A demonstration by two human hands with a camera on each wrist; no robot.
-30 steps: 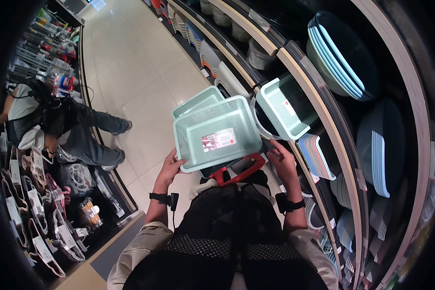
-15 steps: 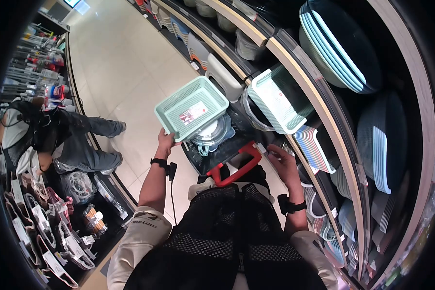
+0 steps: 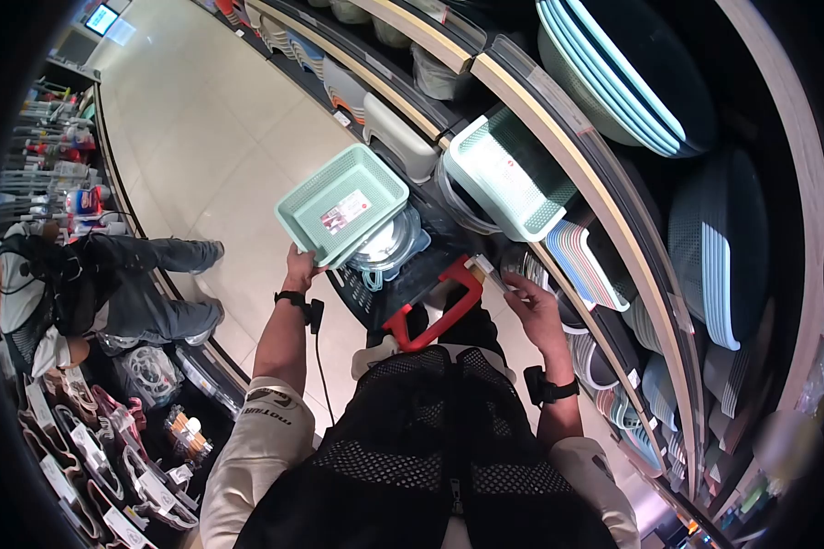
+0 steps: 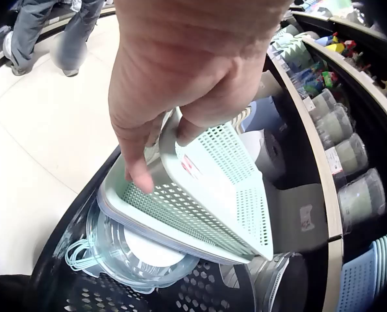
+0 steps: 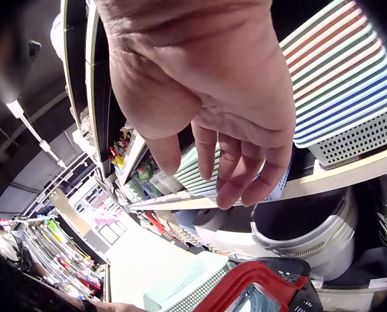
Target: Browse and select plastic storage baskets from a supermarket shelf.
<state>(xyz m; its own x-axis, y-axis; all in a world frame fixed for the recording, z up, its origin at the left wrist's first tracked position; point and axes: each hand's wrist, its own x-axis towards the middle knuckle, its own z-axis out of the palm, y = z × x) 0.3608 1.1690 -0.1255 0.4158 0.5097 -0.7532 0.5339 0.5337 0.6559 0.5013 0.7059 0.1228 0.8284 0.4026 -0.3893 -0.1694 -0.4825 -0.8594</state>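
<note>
A mint-green perforated basket [image 3: 343, 201] with a label is held by my left hand [image 3: 300, 268] at its near-left corner. The left wrist view shows my left thumb and fingers pinching the rim of the basket [image 4: 206, 188]. Below it, a dark shopping basket [image 3: 412, 274] with a red handle [image 3: 439, 316] holds clear round containers [image 3: 389, 247]. My right hand [image 3: 538, 316] is off to the right of the red handle, holding nothing; its fingers hang loosely bent in the right wrist view [image 5: 206, 110].
Shelves on the right carry mint baskets [image 3: 508, 183], blue basins [image 3: 613, 78] and a stack of multicoloured baskets [image 3: 588, 265]. At the left, a person in grey trousers [image 3: 160, 293] stands by a rack of hanging goods. Pale floor [image 3: 201, 119] runs between.
The mint basket has moved left and down, away from my right hand, uncovering the shopping basket's contents. A second mint basket edge seen behind it earlier is no longer distinct. The view has shifted.
</note>
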